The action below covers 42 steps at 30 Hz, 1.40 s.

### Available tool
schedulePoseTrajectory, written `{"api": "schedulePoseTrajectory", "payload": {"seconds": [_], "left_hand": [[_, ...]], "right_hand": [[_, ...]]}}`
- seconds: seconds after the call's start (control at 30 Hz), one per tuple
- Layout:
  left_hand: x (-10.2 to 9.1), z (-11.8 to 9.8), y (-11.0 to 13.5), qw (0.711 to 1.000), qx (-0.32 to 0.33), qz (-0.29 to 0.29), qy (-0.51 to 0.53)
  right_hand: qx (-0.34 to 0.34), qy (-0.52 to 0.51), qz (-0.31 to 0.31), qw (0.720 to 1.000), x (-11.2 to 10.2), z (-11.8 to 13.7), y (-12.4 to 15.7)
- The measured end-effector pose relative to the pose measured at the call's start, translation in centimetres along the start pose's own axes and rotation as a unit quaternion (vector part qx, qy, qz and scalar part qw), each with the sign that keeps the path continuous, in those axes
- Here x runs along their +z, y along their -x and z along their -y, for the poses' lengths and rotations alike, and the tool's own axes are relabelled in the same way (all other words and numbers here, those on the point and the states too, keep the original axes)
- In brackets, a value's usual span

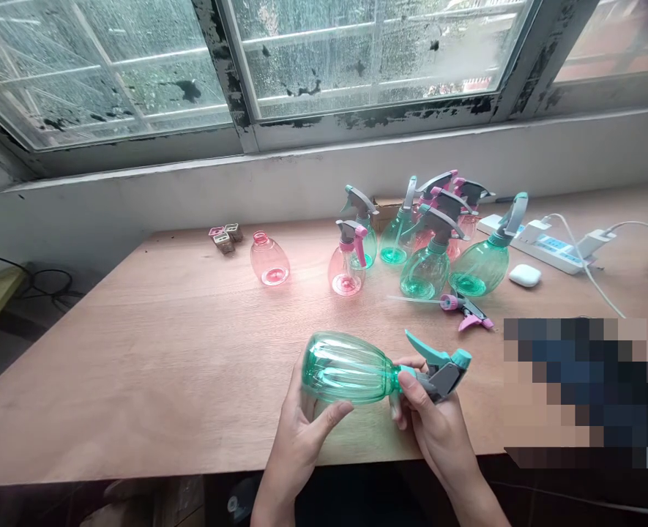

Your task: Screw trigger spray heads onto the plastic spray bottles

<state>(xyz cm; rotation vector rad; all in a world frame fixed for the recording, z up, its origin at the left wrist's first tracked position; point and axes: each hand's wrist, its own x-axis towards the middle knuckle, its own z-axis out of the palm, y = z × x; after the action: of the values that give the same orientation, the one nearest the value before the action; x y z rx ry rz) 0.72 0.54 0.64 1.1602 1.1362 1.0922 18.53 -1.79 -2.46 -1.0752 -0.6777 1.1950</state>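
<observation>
A clear green spray bottle [348, 368] lies sideways in the air above the table's front edge, its base to the left. My left hand [307, 424] is wrapped round the base end, thumb underneath. At the neck, my right hand [433, 417] grips the collar of the grey and teal spray head [441, 369], thumb on top. Whether the head is screwed tight I cannot tell. Just beyond lies a loose pink and grey spray head [469, 311] with its tube pointing left. A pink bottle without a head [269, 260] stands farther back on the left.
Several green and pink spray bottles [425, 271] with heads stand at the back right of the wooden table [164, 366]. Near them are a white power strip [548, 249] with cables and a white case [525, 275]. Small blocks [225, 238] sit at the back left. A blurred patch covers the right.
</observation>
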Motion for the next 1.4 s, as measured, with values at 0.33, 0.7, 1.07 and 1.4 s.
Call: {"api": "schedulePoseTrajectory", "payload": {"seconds": [0.33,0.7,1.07,1.4], "left_hand": [[-0.11,0.04,0.11,1.0,-0.013,0.006,-0.01],[0.03,0.0,0.15,1.0,-0.019,-0.001,0.007],[-0.26,0.52,0.16,1.0,-0.011,0.01,0.002],[-0.09,0.2,0.01,1.0,-0.021,0.005,0.008]], "right_hand": [[0.001,-0.007,0.017,1.0,-0.31,-0.08,-0.09],[-0.001,-0.01,0.012,1.0,-0.16,0.11,0.01],[0.01,-0.003,-0.003,1.0,0.0,0.3,0.09],[0.001,-0.001,-0.002,1.0,-0.09,0.14,0.03]]}}
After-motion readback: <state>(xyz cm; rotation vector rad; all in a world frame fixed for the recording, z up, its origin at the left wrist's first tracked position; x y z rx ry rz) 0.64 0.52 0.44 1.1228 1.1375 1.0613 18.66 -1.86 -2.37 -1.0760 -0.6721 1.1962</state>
